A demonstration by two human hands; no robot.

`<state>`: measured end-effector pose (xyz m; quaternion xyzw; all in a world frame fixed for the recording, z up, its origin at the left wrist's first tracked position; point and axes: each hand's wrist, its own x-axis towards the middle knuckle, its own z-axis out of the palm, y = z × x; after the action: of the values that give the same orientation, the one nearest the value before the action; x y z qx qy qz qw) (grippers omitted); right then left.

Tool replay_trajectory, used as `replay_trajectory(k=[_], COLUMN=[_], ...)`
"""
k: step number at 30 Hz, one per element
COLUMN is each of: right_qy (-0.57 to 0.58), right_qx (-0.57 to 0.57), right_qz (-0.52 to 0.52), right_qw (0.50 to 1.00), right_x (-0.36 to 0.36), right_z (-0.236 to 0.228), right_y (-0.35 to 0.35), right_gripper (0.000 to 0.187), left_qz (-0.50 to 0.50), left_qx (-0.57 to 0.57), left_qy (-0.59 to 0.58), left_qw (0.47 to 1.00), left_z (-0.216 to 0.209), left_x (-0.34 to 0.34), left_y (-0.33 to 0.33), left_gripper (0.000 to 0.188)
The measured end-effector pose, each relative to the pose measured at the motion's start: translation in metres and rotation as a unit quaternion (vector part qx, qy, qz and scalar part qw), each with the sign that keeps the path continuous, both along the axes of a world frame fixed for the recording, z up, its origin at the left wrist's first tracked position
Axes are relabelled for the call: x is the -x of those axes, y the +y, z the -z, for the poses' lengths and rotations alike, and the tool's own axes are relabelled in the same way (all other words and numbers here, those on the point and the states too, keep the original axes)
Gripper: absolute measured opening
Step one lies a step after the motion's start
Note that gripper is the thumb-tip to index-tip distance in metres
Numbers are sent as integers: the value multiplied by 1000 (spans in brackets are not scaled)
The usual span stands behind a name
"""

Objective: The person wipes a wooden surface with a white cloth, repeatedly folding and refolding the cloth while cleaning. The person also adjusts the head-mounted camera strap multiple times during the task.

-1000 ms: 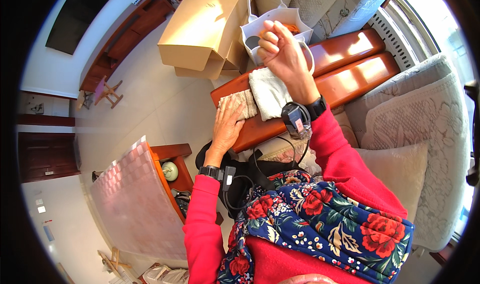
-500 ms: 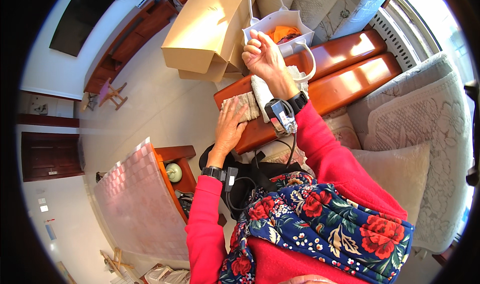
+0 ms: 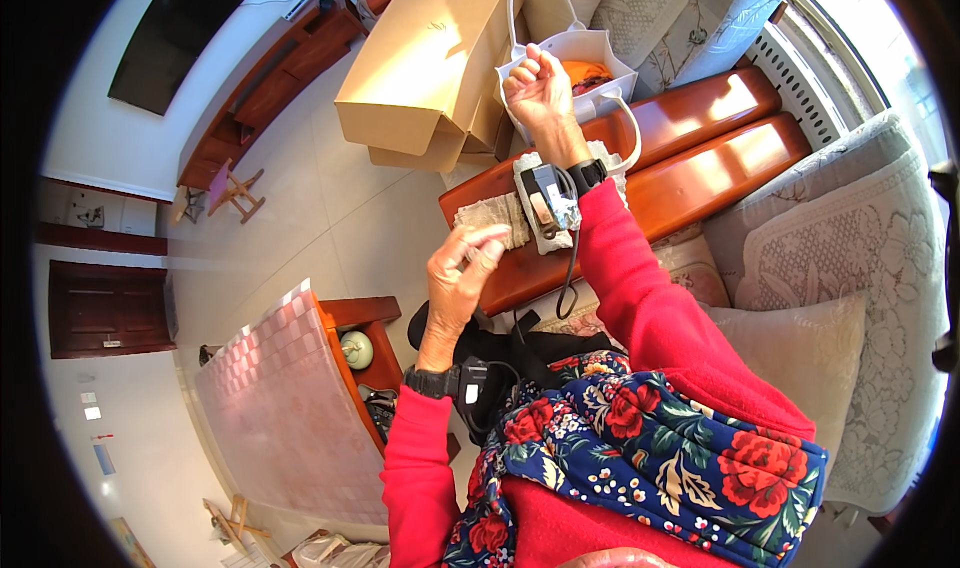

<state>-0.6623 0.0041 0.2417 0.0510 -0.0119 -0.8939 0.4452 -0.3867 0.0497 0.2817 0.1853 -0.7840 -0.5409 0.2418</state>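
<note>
My left hand (image 3: 458, 280) is raised just off a folded beige cloth (image 3: 495, 220) on a glossy reddish-brown wooden bench (image 3: 520, 273). Its thumb and fingers are drawn together; anything small between them cannot be made out. My right hand (image 3: 542, 96) is held up before a white tote bag (image 3: 605, 93), fingers curled in a loose fist with nothing visible in them. Beneath the right wrist lies a white folded cloth (image 3: 548, 240), partly covered by the strapped-on device. An orange item (image 3: 585, 74) shows inside the bag.
A big cardboard box (image 3: 425, 63) with open flaps stands beyond the bench. Grey covered sofa seating (image 3: 840, 208) is at the right. To the left are a cloth-covered table (image 3: 290, 408) and a small folding stool (image 3: 235, 193). A cable (image 3: 572, 283) dangles from my right wrist.
My left hand has lifted off the beige cloth, and its fingers have drawn together. My right hand stays raised and curled by the bag. The whole view has shifted slightly.
</note>
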Motion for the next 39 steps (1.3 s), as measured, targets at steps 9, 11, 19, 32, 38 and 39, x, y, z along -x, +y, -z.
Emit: replay_trajectory(k=[9, 11, 19, 32, 38, 39], right_qy=[3, 8, 1, -6, 16, 20], right_qx=[-38, -40, -27, 35, -17, -45], right_qz=[20, 20, -26, -59, 7, 22], right_qw=[999, 999, 999, 998, 1000, 999], right_x=[12, 12, -7, -3, 3, 1], right_z=[-10, -9, -16, -17, -18, -19], right_y=[-4, -6, -13, -27, -34, -35], right_gripper=[11, 14, 12, 13, 16, 17], left_qz=[208, 198, 67, -11, -19, -19], left_qx=[-48, -74, -152, -238, -244, -235], left_qy=[-67, -67, -137, 2, -29, -33], left_qw=[975, 975, 977, 971, 969, 971], left_z=[-17, -8, 23, 14, 23, 24], left_x=[14, 12, 2, 12, 11, 13], left_y=[28, 26, -3, -21, -10, -7], left_gripper=[29, 29, 26, 31, 27, 27])
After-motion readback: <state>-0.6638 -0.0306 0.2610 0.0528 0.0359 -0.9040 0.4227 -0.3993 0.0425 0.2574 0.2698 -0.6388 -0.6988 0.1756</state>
